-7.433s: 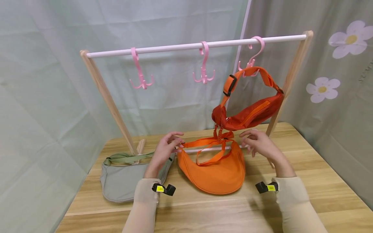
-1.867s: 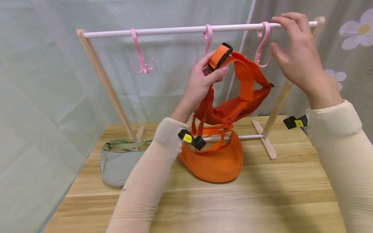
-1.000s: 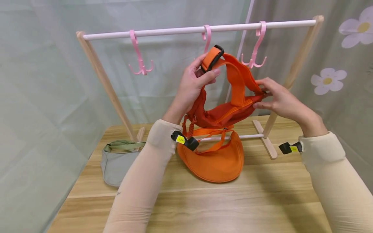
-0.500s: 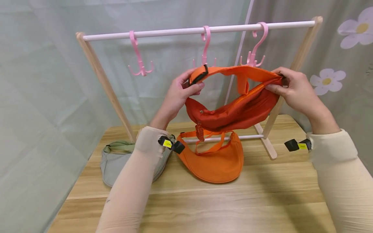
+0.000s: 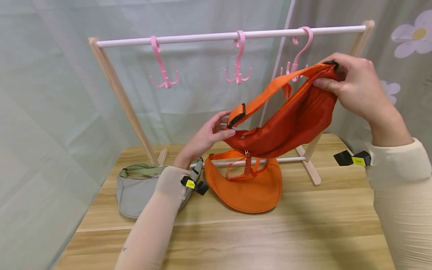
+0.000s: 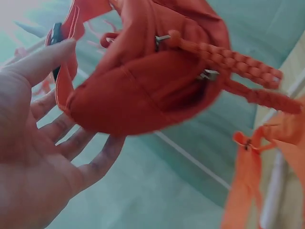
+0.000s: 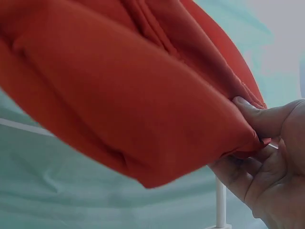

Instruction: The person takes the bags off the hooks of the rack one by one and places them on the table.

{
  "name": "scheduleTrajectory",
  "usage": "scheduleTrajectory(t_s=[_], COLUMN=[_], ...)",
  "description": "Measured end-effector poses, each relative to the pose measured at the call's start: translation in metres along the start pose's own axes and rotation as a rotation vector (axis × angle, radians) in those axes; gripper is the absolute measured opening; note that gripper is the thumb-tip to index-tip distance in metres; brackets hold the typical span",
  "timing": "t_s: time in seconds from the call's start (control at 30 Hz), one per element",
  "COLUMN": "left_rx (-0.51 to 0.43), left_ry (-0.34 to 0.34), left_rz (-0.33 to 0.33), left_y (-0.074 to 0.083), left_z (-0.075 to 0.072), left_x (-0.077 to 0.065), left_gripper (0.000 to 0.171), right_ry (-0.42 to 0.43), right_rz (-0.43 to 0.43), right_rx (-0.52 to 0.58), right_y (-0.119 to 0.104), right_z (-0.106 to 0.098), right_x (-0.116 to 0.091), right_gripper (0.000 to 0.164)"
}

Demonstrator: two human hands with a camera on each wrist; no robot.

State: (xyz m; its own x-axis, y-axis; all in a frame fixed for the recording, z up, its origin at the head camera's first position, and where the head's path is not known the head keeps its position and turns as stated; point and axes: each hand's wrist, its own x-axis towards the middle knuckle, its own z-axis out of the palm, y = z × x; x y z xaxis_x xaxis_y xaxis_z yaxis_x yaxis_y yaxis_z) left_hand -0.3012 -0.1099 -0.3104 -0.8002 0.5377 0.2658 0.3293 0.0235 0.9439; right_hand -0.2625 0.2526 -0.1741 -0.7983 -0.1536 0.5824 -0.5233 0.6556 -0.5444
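A dark red crossbody bag (image 5: 290, 122) with an orange strap is held in the air, tilted with its right end higher. At its lower left end, the left hand (image 5: 210, 133) holds the strap by the black buckle (image 5: 237, 116), its thumb on the strap and its fingers behind the bag in the left wrist view. My right hand (image 5: 359, 88) pinches the upper right corner, where strap and bag meet. Braided zipper pulls (image 6: 238, 64) dangle from the bag. The rightmost pink hook (image 5: 301, 52) is partly hidden behind the strap.
Two more pink hooks (image 5: 160, 63) hang from the white rail (image 5: 202, 37) of a wooden-legged rack. On the wooden table (image 5: 236, 240) lie an orange bag (image 5: 246, 195), below the red one, and a grey bag (image 5: 138, 197) at left, partly behind the left forearm.
The red bag, on the right hook at first, has come off it. My right hand went from the hook to the bag's right end and raised it; the left hand has moved down.
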Motion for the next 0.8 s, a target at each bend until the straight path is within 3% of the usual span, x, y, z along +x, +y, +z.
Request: scheduleTrajectory(t_s=[0.2, 0.4, 0.63, 0.8], left_rx=[-0.069, -0.125, -0.206, -0.213], left_ry=[-0.025, 0.041, 0.103, 0.181], left_rz=[-0.068, -0.133, -0.128, -0.12], left_y=[-0.025, -0.041, -0.051, -0.056], left_z=[0.014, 0.033, 0.046, 0.048], left_x=[-0.009, -0.01, -0.009, -0.012], left_gripper=[0.078, 0.073, 0.07, 0.057], right_ry=[0.006, 0.004, 0.024, 0.063], right_rz=[0.02, 0.036, 0.042, 0.058], right_rx=[-0.029, -0.017, -0.023, 0.026], right_y=[0.002, 0.008, 0.014, 0.022], right_z=[0.0, 0.004, 0.007, 0.013], right_x=[-0.001, -0.001, -0.004, -0.009], right_gripper=[0.027, 0.026, 0.027, 0.027])
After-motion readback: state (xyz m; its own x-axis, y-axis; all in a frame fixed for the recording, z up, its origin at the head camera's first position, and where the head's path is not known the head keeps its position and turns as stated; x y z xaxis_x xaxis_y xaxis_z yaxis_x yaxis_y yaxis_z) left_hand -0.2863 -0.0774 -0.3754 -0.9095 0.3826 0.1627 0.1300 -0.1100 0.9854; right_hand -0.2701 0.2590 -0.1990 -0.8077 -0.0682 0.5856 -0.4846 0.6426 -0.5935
